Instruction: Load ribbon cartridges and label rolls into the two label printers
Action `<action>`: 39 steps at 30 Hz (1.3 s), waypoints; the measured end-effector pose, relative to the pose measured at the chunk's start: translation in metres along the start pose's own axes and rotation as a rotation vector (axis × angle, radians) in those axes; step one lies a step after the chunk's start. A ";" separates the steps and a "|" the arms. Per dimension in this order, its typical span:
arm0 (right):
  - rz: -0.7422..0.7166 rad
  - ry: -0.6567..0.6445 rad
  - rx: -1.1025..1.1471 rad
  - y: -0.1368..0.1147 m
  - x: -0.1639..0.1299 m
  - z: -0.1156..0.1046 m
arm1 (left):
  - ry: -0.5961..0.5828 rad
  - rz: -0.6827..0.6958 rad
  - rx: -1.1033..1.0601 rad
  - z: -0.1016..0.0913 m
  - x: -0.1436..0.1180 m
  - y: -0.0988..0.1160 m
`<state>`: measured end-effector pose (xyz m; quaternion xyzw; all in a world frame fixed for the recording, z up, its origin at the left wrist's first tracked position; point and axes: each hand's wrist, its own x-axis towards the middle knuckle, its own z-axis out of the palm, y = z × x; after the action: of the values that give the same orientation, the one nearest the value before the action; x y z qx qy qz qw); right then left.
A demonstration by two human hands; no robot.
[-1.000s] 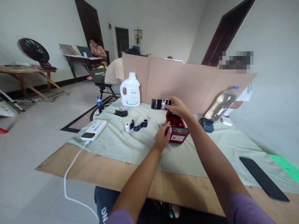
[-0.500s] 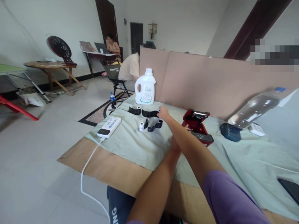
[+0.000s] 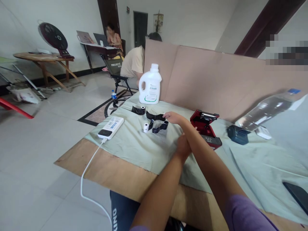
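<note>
My right hand reaches left across the green cloth and pinches the end of a black ribbon roll that lies on the cloth. Just in front of it lie another black ribbon spool pair and a small white paper roll. A third black roll sits farther back. My left hand rests low on the cloth, its fingers hidden under my right forearm. A red label printer stands to the right of both hands with its lid up.
A white jug stands before a cardboard screen. A white power bank with a cable lies at left. A clear bottle, a dark blue device and a black phone are at right. Two people sit beyond the table.
My right hand carried the black ribbon roll from above the red printer leftward down to the other rolls. My left hand came off the printer and drew back. The camera turned left.
</note>
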<state>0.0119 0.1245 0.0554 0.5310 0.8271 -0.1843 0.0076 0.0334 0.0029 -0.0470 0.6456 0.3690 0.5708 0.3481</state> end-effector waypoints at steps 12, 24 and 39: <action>-0.137 0.112 0.180 0.000 -0.026 0.021 | 0.003 0.105 0.112 0.002 -0.003 0.002; 0.003 0.382 0.734 0.093 -0.165 -0.035 | -0.100 0.138 0.252 0.004 0.002 0.017; 0.062 0.231 0.134 0.147 -0.162 -0.019 | -0.212 0.088 0.183 -0.022 0.002 0.015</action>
<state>0.2153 0.0429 0.0634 0.5734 0.7913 -0.1764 -0.1175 0.0133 -0.0017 -0.0305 0.7468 0.3521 0.4782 0.2993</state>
